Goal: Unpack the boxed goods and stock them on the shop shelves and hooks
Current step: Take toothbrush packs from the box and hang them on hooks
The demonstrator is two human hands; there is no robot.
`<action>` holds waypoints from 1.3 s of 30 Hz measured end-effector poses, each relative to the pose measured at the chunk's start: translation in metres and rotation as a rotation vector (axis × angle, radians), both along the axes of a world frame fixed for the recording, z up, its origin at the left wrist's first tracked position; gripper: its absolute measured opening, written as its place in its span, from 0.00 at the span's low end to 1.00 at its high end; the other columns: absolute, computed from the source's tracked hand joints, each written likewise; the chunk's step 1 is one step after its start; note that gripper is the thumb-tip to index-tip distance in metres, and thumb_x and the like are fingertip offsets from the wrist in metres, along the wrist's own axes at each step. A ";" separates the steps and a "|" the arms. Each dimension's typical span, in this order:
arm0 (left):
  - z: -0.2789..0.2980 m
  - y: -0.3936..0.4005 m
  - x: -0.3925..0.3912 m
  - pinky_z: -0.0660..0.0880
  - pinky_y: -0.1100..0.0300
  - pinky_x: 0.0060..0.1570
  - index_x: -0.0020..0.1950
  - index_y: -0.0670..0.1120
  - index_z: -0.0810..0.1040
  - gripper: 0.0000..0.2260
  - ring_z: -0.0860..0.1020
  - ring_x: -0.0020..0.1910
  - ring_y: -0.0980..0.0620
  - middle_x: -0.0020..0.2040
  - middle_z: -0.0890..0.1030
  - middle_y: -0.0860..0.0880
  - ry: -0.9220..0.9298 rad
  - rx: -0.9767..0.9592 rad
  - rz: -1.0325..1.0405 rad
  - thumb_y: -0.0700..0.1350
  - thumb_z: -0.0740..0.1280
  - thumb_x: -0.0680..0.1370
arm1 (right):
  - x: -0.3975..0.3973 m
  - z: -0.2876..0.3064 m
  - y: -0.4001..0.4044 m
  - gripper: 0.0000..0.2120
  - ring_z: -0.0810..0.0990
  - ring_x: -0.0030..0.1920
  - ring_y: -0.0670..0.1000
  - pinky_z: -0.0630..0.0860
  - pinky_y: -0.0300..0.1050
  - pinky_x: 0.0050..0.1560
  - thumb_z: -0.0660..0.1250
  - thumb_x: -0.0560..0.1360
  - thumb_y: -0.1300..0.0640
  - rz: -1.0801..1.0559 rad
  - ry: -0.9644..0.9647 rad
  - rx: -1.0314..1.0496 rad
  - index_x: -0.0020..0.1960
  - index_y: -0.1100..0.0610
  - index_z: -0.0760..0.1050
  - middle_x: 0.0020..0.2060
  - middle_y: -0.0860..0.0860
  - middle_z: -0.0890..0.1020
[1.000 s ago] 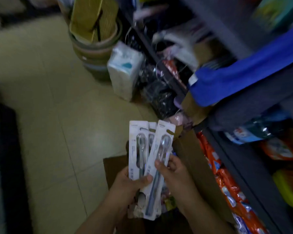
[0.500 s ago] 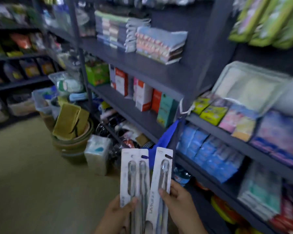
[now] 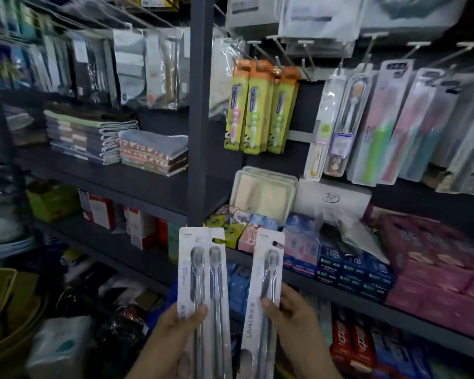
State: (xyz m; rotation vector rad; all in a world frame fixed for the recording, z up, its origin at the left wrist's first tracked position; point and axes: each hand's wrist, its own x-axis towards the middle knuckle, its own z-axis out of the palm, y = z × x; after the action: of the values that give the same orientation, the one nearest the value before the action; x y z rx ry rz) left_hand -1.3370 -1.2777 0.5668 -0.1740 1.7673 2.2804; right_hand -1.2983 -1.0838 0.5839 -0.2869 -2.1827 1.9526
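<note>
The left hand [image 3: 175, 330] pinched two overlapping toothbrush packs [image 3: 201, 274], thumb pressed on their front, held upright. Just right of it, the right hand [image 3: 290, 310] gripped a single toothbrush pack [image 3: 264, 291], tilted slightly. Above both hands hung toothbrushes on hooks [image 3: 260, 108], beyond them the shelf [image 3: 153, 184].

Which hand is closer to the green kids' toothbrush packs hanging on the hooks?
Right. The right hand sits almost directly below the green toothbrush packs; the left hand is lower-left, slightly farther.

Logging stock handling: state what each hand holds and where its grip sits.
Left hand grips two overlapping toothbrush packs at their lower half; right hand grips a single toothbrush pack around its middle.
</note>
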 end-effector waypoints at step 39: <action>0.058 0.043 0.027 0.68 0.47 0.67 0.55 0.50 0.80 0.11 0.79 0.57 0.49 0.52 0.84 0.50 0.130 0.078 -0.242 0.45 0.70 0.73 | 0.062 0.049 0.032 0.10 0.83 0.44 0.41 0.78 0.33 0.41 0.69 0.75 0.61 -0.162 0.155 -0.035 0.53 0.50 0.80 0.42 0.43 0.86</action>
State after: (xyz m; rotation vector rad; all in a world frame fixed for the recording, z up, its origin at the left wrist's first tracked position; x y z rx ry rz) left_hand -1.3098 -1.2350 0.6248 0.1965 1.6523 2.2224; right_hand -1.2366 -1.0516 0.6327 -0.2980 -1.9662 1.8612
